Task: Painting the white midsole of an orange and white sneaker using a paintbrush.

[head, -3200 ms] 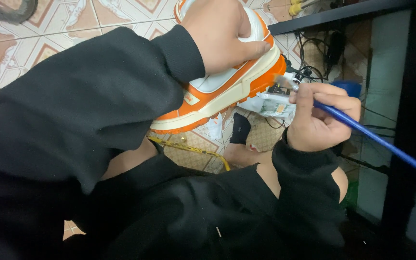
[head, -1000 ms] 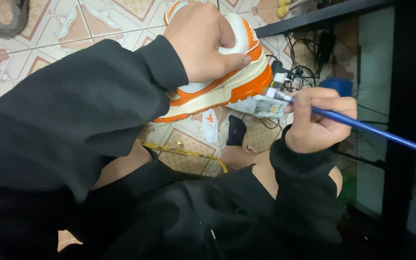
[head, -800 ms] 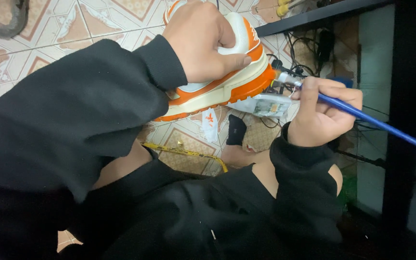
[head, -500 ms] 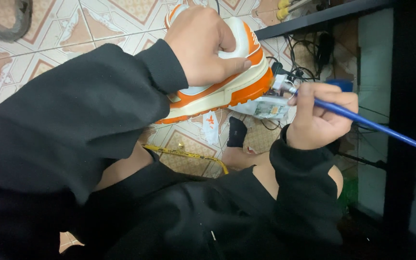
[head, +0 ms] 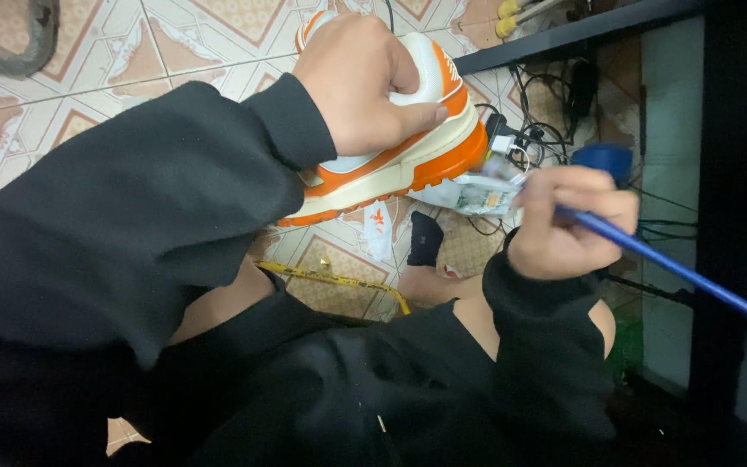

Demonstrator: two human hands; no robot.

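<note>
My left hand (head: 365, 82) grips an orange and white sneaker (head: 408, 156) from above, holding it on its side over the tiled floor. My right hand (head: 568, 220) is closed around a long blue-handled brush (head: 676, 268). The brush tip points at the sneaker's orange sole edge, just right of the shoe. The handle runs off toward the lower right. Both arms wear black sleeves.
Patterned floor tiles (head: 175, 43) lie under the shoe. A tangle of black cables and a plug (head: 529, 130) sits right of the sneaker, with a crumpled wrapper (head: 469, 195) below it. A yellow strip (head: 339, 281) lies by my knees. A dark shelf frame (head: 728, 173) stands at the right.
The brush hand shifted slightly down and away from the sole edge and back. The sneaker stayed in my left hand, with only small tilts.
</note>
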